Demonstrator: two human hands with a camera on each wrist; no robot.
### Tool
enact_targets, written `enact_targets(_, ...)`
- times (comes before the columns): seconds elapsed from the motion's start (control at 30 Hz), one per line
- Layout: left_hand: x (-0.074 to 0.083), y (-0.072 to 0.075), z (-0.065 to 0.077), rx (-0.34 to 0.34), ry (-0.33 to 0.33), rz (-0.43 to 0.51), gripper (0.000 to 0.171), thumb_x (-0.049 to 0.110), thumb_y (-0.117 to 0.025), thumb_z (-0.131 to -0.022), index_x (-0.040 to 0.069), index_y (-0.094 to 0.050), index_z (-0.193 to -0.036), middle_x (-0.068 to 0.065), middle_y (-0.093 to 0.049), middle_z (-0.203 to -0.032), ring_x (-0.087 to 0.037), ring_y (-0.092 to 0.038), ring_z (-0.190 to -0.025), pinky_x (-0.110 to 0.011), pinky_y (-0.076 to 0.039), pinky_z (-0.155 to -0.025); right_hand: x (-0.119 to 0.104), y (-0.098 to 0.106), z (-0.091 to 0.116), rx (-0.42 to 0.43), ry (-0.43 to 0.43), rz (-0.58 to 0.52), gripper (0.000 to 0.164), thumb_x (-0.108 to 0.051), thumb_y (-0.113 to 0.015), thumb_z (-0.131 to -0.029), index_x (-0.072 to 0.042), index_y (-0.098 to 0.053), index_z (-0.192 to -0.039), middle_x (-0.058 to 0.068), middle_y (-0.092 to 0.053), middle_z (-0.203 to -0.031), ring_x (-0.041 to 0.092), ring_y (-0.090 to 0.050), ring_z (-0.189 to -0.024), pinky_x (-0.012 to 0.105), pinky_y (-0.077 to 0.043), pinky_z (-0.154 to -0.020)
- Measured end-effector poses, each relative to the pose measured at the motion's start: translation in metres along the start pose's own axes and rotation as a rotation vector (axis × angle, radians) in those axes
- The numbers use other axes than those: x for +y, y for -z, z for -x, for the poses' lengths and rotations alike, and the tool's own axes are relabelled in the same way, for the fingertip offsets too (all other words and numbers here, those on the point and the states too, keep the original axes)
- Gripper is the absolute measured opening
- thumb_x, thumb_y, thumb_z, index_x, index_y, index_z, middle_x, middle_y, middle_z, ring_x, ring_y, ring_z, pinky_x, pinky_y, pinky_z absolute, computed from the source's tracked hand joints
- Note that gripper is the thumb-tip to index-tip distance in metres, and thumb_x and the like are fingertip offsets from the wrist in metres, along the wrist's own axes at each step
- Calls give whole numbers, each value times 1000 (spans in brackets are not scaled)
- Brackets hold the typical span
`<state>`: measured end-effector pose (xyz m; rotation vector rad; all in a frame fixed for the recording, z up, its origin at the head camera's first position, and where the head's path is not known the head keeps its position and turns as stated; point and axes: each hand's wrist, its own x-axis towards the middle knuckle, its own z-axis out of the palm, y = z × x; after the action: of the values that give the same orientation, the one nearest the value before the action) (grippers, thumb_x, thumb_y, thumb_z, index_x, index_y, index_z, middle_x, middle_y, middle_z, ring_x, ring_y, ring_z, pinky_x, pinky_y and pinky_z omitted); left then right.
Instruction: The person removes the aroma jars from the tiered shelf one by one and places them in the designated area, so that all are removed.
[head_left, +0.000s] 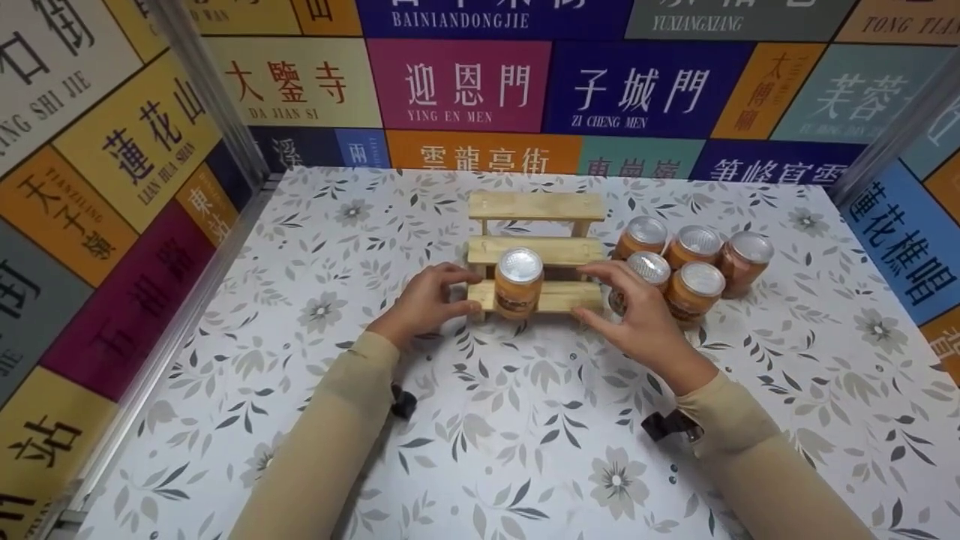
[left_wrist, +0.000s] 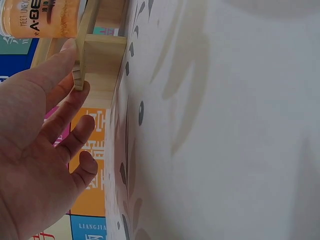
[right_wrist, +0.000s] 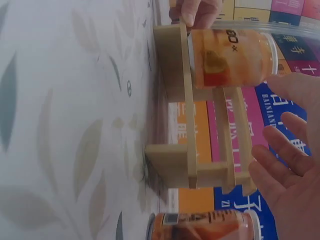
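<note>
A three-step wooden stand (head_left: 536,205) is on the patterned tabletop. On its lowest step, left of the middle, an orange can (head_left: 518,286) with a silver lid stands upright. My left hand (head_left: 427,301) pinches the left end of that step, thumb on top and a finger below, as the left wrist view shows. The other fingers of this hand hang loosely. My right hand (head_left: 643,319) is near the stand's right end, fingers spread; in the right wrist view it holds nothing. Several similar cans (head_left: 699,281) stand grouped to the right, partly behind the right hand.
White cloth (head_left: 525,420) with a grey leaf-and-flower print covers the table. Panels with coloured signs (head_left: 459,82) rise at the back and both sides. A metal frame edge (head_left: 150,352) runs along the left. Dark straps (head_left: 667,426) are at both wrists.
</note>
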<state>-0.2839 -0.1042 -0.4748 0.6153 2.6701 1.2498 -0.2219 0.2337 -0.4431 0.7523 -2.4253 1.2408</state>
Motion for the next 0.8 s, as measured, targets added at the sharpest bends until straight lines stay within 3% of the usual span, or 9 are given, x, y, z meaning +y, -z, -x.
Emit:
enact_targets(0.23, 2, 1, -1, -3, 15, -10, 50, 30, -83, -88, 21, -69, -135, -3, -64, -133, -27, -61, -114, -39, -50, -97, -7, -14, -12, -47, -48, -84, 63, -18, -87, -84, -9, -59, -140, 6, -62, -139, 26, -59, -131, 45, -46, -113)
enact_targets(0.47, 1, 4, 1, -2, -4, 5, 47, 30, -82, -90, 17, -70, -133, -3, -65, -128, -32, -60, -98, -36, -48, -82, -13, -28, -23, -63, -88, -128, 71, -20, -89, -83, -10, -54, -144, 8, -60, -143, 29, -58, -133, 43, -45, -115)
enact_targets(0.67, 1, 3, 1, -2, -2, -1, 47, 30, -82, -90, 17, -70, -134, -4, -65, -129, -30, -61, -103, -36, -48, -86, -21, -37, -34, -61, -111, -234, 78, -15, -90, -80, -6, -50, -146, 12, -58, -142, 30, -58, -132, 39, -47, -114)
enact_targets(0.8, 1, 0, 1, -5, 5, 9, 48, 29, -83, -89, 18, -70, -134, -4, -65, -128, -31, -61, -105, -36, -49, -87, -20, -44, -37, -59, -131, -233, 80, -13, -91, -79, -6, -50, -146, 11, -58, -140, 25, -59, -130, 38, -49, -112)
